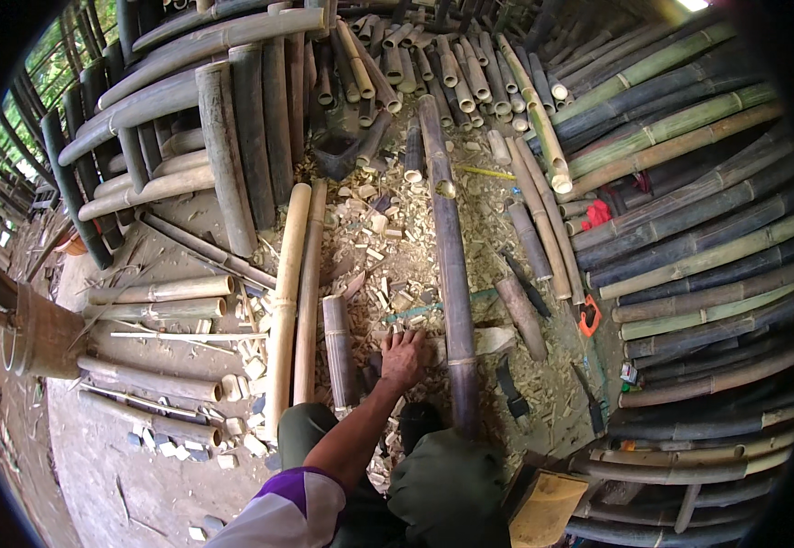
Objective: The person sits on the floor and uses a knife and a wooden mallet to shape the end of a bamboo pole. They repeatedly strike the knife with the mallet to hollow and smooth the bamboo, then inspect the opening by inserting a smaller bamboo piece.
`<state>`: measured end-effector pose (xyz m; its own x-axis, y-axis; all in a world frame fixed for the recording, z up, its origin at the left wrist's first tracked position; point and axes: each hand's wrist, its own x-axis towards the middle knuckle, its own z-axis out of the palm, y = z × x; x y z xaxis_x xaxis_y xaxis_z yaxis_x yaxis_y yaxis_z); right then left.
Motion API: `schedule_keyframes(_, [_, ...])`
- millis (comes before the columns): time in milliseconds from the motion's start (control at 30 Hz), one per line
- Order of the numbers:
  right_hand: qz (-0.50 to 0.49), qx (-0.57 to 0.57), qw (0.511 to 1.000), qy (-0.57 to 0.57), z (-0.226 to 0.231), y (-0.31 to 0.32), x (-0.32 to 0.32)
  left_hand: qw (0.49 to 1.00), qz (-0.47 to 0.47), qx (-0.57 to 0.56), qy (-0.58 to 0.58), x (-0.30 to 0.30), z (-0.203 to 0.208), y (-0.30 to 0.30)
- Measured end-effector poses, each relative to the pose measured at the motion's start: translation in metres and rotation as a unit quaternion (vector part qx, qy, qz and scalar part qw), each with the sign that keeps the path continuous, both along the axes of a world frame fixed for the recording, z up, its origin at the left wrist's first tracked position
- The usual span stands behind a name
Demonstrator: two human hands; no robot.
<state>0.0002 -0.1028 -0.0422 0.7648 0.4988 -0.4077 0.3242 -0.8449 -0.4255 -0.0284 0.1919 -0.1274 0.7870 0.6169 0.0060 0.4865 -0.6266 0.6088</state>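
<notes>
My left hand [403, 359] reaches forward from the lower left, low over the ground in front of my knees. Its fingers are spread and point away from me, with no object visible in them. Beside it lies a pale wood block [493, 342], which passes beneath a long dark bamboo pole [452, 274]. Whether the fingers touch the block's near end, I cannot tell. The pole runs away from me and has a notch cut near its far part. A short bamboo piece [338, 347] lies just left of the hand. My right hand is out of view.
Wood chips [379, 224] cover the ground ahead. Two long pale bamboo poles [289, 292] lie to the left. A dark-handled blade [511, 388] and an orange-handled tool [589, 315] lie right. Stacked bamboo [689, 237] lines the right side; a bamboo frame [169, 137] stands far left.
</notes>
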Motion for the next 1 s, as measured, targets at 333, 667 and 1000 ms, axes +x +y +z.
schedule_keyframes(333, [-0.028,-0.072,0.993,0.084,0.006,0.025,0.015,1.0,-0.005,-0.015,0.001,0.004,-0.008,-0.001])
schedule_keyframes(667, [0.1,-0.061,0.989,-0.089,-0.023,0.118,0.105,0.999,-0.014,-0.038,0.019,0.009,-0.005,0.004])
schedule_keyframes(1000, [0.091,-0.103,0.984,0.113,0.006,0.048,0.05,0.999,-0.016,-0.03,0.04,-0.005,-0.012,0.011])
